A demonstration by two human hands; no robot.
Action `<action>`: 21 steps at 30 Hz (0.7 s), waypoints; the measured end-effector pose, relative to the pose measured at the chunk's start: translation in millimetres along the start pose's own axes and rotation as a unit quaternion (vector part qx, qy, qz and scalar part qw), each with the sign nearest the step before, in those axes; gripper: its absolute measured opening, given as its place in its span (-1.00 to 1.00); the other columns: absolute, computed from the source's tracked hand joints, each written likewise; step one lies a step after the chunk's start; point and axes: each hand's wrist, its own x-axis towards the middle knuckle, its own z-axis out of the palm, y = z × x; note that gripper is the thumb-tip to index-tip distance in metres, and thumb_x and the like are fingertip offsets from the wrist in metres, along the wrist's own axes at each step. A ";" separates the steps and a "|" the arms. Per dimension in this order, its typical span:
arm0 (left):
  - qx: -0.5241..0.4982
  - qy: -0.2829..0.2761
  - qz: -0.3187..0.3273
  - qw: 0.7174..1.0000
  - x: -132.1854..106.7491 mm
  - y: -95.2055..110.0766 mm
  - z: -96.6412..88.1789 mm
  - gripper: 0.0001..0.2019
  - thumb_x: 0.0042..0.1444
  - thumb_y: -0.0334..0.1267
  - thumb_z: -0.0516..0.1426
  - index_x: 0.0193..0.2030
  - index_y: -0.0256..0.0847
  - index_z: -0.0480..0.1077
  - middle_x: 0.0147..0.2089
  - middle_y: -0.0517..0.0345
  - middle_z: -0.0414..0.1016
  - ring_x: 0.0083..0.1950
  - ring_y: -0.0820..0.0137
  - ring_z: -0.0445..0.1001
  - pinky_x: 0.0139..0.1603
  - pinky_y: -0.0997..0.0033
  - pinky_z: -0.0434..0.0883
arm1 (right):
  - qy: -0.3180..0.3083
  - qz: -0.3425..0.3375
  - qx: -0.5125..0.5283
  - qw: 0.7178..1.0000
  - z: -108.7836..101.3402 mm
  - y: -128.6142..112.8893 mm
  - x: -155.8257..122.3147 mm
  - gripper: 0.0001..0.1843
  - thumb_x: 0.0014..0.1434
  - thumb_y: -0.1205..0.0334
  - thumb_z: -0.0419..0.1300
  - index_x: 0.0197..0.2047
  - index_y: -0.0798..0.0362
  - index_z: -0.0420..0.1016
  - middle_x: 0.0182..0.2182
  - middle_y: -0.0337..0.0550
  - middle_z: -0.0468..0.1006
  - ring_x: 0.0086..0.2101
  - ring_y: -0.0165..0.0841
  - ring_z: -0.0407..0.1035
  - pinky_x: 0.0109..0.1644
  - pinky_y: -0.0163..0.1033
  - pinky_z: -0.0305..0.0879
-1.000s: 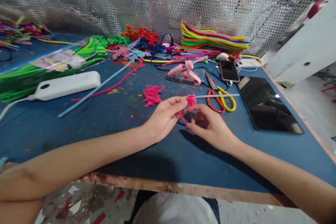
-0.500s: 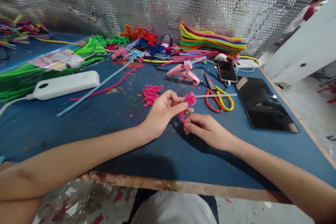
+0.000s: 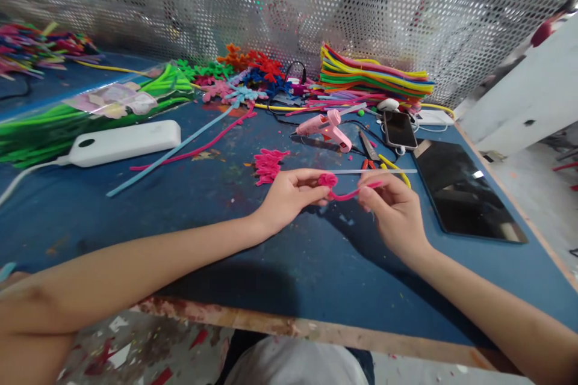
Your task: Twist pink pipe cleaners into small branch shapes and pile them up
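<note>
Between the fingertips of my left hand (image 3: 293,195) is a small pink pipe-cleaner flower (image 3: 327,180) curled into a tight round. A pink stem end (image 3: 347,196) runs from it to the right, bent in a shallow curve. My right hand (image 3: 392,204) pinches that end between thumb and fingers, its tip sticking out above the thumb. A thin whitish translucent stick (image 3: 374,171) reaches rightward from behind the flower; its left end is hidden. Left of the flower lies a bunch of folded pink pipe cleaners (image 3: 270,165), close to my left hand.
A pink glue gun (image 3: 325,127) lies ahead, with scissors (image 3: 369,147) partly covered by my right hand. A phone (image 3: 400,129) and black tablet (image 3: 465,189) sit at right. A white power bank (image 3: 126,143) and bagged green pipe cleaners (image 3: 45,126) lie left. Bundled pipe cleaners (image 3: 374,75) stand behind.
My right hand has moved right and up, drawing the pink pipe-cleaner end from hanging below the flower out to the right. My left hand keeps hold of the flower. The view has shifted slightly.
</note>
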 end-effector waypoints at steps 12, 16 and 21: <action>0.082 -0.088 0.019 0.993 -5.5 0.2 -1.3 -0.79 0.01 -0.23 0.19 -0.24 -0.31 0.49 -0.35 0.10 0.54 -0.39 0.47 0.49 -0.30 0.50 0.47 | -0.024 0.110 0.012 0.994 -0.7 4.8 -0.4 -0.87 0.18 0.17 0.10 -0.33 0.03 0.33 -0.56 -0.32 0.34 -0.60 -0.53 0.20 -0.57 -0.41 0.13; 0.163 -0.077 0.030 0.983 -1.5 2.5 -4.5 -0.84 0.00 -0.25 0.19 -0.31 -0.31 0.49 -0.43 0.15 0.52 -0.49 0.55 0.43 -0.42 0.60 0.40 | -0.060 0.024 -0.119 0.991 -5.8 1.5 1.4 -0.90 0.18 0.26 0.07 -0.38 0.03 0.31 -0.54 -0.29 0.32 -0.55 -0.49 0.20 -0.52 -0.37 0.15; 0.172 -0.048 0.010 0.984 0.8 1.5 -5.4 -0.83 -0.02 -0.23 0.20 -0.34 -0.30 0.51 -0.50 0.16 0.51 -0.51 0.52 0.45 -0.45 0.61 0.39 | -0.180 -0.122 -0.271 0.938 -7.6 -6.5 1.9 -0.90 0.10 0.40 0.07 -0.43 0.05 0.30 -0.37 -0.16 0.35 -0.35 -0.39 0.27 -0.27 -0.26 0.25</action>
